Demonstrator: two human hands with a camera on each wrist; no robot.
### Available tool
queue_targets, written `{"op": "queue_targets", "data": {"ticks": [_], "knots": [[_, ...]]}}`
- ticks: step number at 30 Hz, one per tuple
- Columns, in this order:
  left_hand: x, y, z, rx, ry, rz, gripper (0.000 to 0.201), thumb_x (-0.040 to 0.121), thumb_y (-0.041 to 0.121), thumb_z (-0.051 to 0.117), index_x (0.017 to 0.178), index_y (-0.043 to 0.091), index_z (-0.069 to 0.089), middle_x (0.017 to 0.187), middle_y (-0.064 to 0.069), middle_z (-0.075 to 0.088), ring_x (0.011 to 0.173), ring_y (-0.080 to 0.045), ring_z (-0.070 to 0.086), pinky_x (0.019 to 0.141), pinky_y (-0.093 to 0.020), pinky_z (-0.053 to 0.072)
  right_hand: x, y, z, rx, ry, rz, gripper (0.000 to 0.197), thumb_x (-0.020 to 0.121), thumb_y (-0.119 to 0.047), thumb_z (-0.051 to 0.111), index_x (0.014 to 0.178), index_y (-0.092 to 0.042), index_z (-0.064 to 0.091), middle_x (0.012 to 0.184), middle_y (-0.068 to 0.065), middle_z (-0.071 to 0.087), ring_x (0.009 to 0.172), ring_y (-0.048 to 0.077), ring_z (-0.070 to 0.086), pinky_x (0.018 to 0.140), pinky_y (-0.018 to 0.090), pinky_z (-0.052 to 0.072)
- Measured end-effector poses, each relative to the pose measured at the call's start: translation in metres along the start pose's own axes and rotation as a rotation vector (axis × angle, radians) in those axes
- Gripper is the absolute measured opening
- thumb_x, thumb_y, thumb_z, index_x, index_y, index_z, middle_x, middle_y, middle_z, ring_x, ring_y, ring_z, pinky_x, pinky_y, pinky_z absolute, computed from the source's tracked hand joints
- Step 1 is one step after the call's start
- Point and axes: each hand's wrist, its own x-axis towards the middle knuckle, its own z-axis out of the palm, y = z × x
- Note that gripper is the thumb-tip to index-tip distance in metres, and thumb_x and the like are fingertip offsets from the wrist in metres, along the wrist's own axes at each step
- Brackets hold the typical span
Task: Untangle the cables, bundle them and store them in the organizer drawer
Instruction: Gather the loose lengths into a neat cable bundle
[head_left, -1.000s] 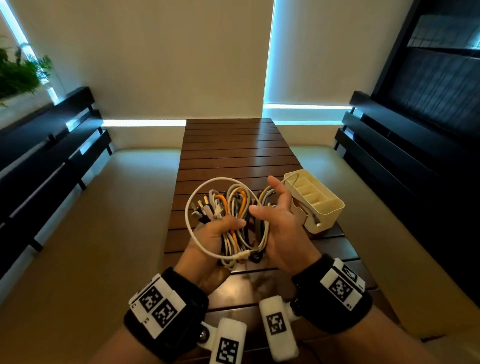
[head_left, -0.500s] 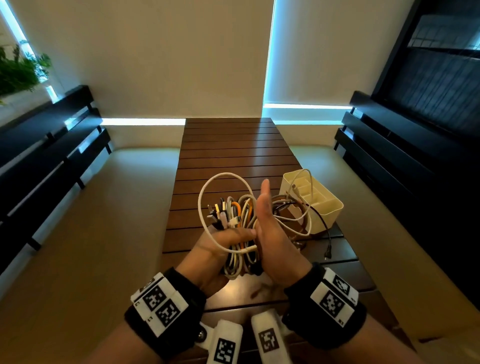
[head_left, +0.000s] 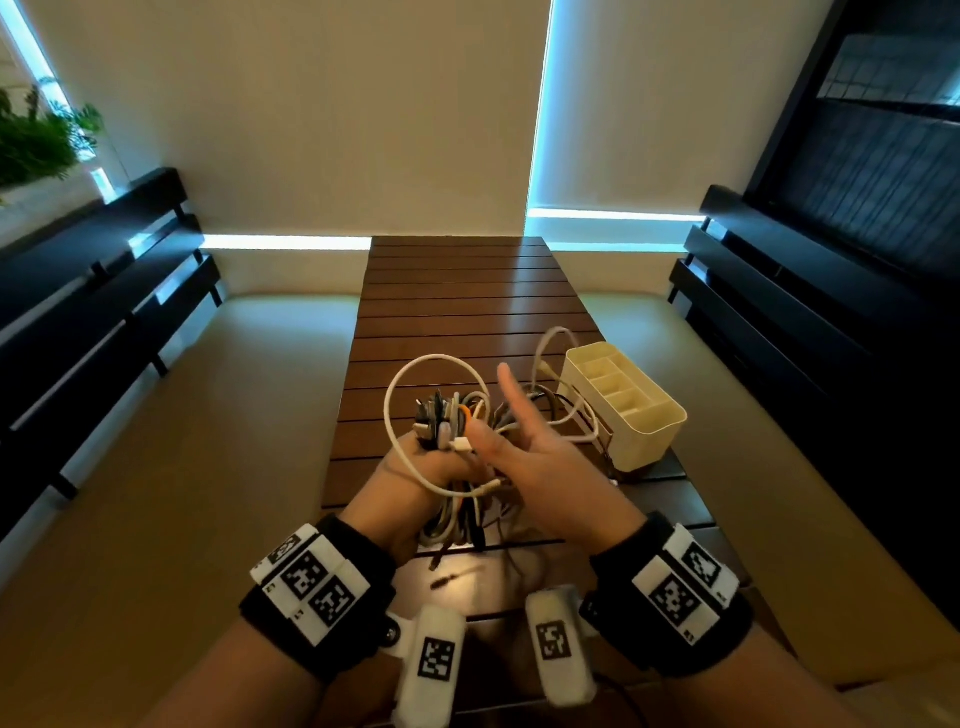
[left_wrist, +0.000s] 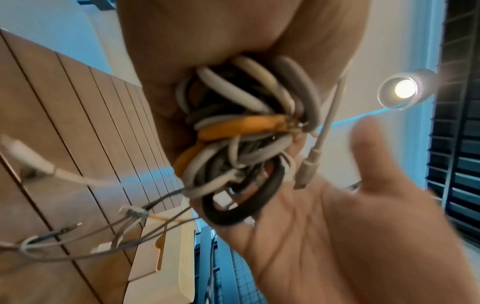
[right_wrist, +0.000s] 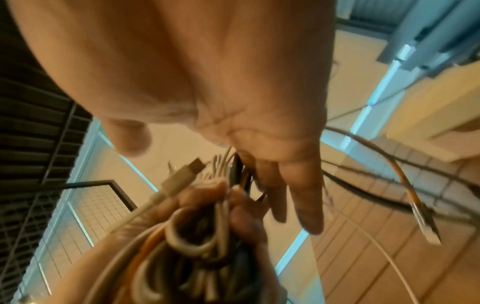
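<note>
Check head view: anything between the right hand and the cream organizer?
Yes. In the head view loose cable loops pulled out of the bundle cross the table between the right hand and the organizer.

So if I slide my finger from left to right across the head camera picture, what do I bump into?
Green plant → dark slatted bench → left hand gripping the cable tangle → open right hand → cream organizer drawer → second dark bench.

white, grey, orange, black cables, cream organizer, brown table
</note>
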Motion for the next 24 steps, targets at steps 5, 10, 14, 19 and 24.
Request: {"op": "queue_targets", "data": {"ticks": [5, 10, 14, 19, 24], "knots": [[0.006, 0.003, -0.010, -0.016, 0.104, -0.061, 0.038, 0.064, -0.003, 0.076, 0.096, -0.019, 0.063, 0.090, -0.022, 0.057, 0.074, -0.026, 0.060, 0.062, -0.029, 0.054, -0.002, 0.007, -0.012, -0.003, 0.407, -0.093, 0.035, 0.096, -0.028, 0.063, 0.131, -0.032, 0.060, 0.072, 0.003, 0.072, 0.059, 0.012, 0.070, 0.058, 0.028, 0.059], [0.002, 0.004, -0.012, 0.045, -0.011, -0.083, 0.008, 0.079, -0.011, 0.064, 0.086, -0.014, 0.066, 0.069, -0.013, 0.064, 0.061, -0.019, 0.063, 0.053, -0.024, 0.050, -0.010, -0.005, -0.005, -0.295, 0.140, -0.494, 0.009, 0.093, -0.020, 0.067, 0.097, -0.017, 0.075, 0.066, -0.012, 0.067, 0.055, 0.005, 0.061, 0.057, 0.010, 0.044], [-0.009, 0.005, -0.001, 0.076, -0.102, -0.022, 0.023, 0.093, -0.006, 0.048, 0.074, 0.005, 0.055, 0.068, -0.003, 0.058, 0.057, -0.004, 0.060, 0.055, -0.014, 0.048, 0.000, -0.018, 0.005, -0.410, -0.094, -0.707, 0.018, 0.095, -0.013, 0.064, 0.111, -0.012, 0.072, 0.098, -0.006, 0.070, 0.090, 0.003, 0.064, 0.080, 0.020, 0.053], [-0.012, 0.015, -0.016, 0.061, -0.197, -0.027, 0.011, 0.080, 0.005, 0.066, 0.089, -0.001, 0.068, 0.079, -0.022, 0.064, 0.067, -0.034, 0.062, 0.061, -0.036, 0.054, 0.018, -0.020, 0.003, -0.240, -0.081, -0.602, 0.024, 0.095, -0.010, 0.061, 0.116, -0.014, 0.071, 0.103, -0.006, 0.073, 0.100, 0.011, 0.067, 0.090, 0.034, 0.055], [-0.016, 0.015, -0.024, 0.155, -0.269, -0.081, 0.031, 0.076, -0.015, 0.065, 0.106, -0.005, 0.065, 0.094, -0.028, 0.068, 0.075, -0.035, 0.065, 0.072, -0.042, 0.056, 0.028, -0.015, -0.006, 0.032, -0.096, -0.384, 0.027, 0.093, -0.021, 0.055, 0.115, -0.016, 0.070, 0.110, 0.003, 0.071, 0.106, 0.017, 0.066, 0.091, 0.026, 0.053]]}}
